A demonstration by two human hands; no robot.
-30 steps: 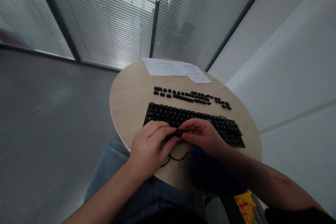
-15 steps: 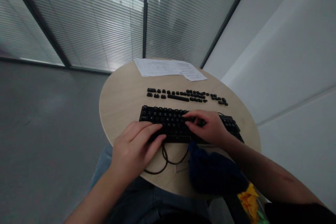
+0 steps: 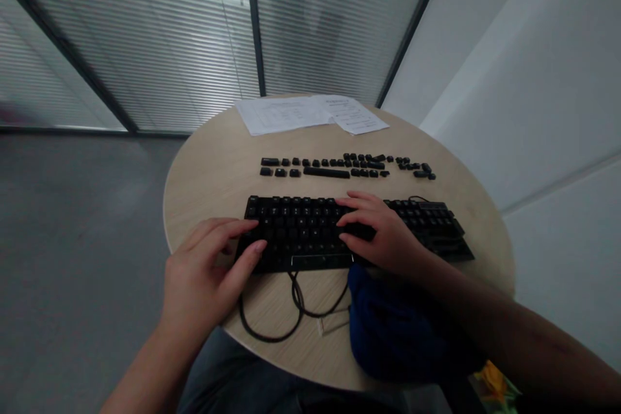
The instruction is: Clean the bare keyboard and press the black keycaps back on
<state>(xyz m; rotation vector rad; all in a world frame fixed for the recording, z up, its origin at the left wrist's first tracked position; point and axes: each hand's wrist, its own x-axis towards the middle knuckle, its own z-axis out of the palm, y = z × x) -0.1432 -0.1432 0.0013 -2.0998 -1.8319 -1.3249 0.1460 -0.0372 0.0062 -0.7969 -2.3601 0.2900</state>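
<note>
A black keyboard (image 3: pixel 281 222) lies across the round table, partly covered by both hands. At its left end is my left hand (image 3: pixel 208 265), thumb and index finger apart with their tips over the edge keys. My right hand (image 3: pixel 376 226) hovers over or rests on the middle keys, fingers spread; whether they touch, I cannot tell. Behind the keyboard, loose black keycaps lie in rough rows, among them a long space bar (image 3: pixel 326 173). A pale outline shows on the keyboard's front strip, where no space bar sits.
Printed sheets (image 3: pixel 286 114) lie at the far side of the wooden table (image 3: pixel 208 168). A looped dark cable (image 3: pixel 272 339) and a blue cloth item (image 3: pixel 392 330) are at the near edge. Blinds behind glass (image 3: pixel 184 39) stand beyond, with a white wall (image 3: pixel 548 110) to the right.
My left hand has shifted left, from the lower left keys to the keyboard's left end. My right hand's fingers have spread wider. The camera view has moved slightly.
</note>
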